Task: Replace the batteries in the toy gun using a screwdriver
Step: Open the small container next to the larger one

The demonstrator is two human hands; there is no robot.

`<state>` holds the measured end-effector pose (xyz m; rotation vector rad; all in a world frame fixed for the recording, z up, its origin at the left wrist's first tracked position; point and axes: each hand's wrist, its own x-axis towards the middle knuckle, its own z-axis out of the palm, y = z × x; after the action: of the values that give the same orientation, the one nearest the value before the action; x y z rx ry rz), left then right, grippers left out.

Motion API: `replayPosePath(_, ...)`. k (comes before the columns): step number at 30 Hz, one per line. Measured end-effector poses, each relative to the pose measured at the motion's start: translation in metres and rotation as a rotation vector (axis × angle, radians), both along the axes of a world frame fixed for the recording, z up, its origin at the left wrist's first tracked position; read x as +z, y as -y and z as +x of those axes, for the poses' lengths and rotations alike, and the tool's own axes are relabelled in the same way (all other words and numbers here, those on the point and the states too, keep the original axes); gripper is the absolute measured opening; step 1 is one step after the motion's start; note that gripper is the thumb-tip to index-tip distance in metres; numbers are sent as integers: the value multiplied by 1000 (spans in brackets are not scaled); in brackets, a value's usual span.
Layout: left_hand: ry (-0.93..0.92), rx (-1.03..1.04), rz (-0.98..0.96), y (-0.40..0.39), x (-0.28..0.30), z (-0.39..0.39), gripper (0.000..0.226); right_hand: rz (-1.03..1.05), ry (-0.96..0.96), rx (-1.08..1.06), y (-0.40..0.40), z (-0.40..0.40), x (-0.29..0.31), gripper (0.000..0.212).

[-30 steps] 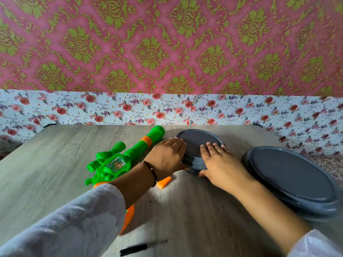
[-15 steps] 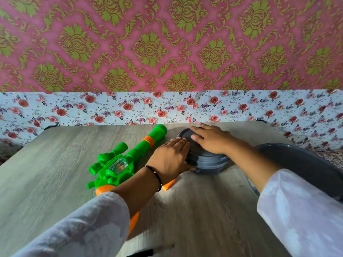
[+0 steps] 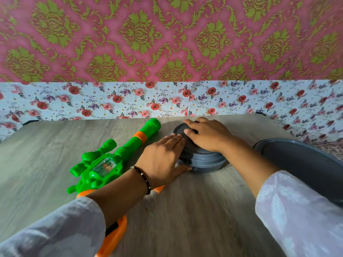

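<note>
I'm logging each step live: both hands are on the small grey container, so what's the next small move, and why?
Probably lift the lid off. The right hand curls over the top of the small grey container while the left hand braces its side, and the lid looks seated. The toy gun lies untouched beside it; whatever is inside cannot be seen yet.
</note>
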<state>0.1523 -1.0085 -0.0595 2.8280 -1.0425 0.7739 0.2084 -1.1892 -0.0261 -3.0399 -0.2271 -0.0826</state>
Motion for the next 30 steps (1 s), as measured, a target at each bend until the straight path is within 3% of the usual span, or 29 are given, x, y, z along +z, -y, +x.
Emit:
replayPosePath(6,-69,24,5,2,0,-6,70,364,101,-58,5,-10,3,40)
replayPosePath(12,-192,49,-29,5,11,-17,76,368,217,-90,7,-12,-2,33)
replayPosePath(19,-255,91,137,-1,18,-17,82,392,53,-35,15,-36,27,42)
replayPosePath(25,-301,98,138,-7,14,-44,88,152,151,164,16,-126,43,31)
replayPosePath(30,-334,89,197,-1,14,-61,92,-11,99,222,19,-154,28,43)
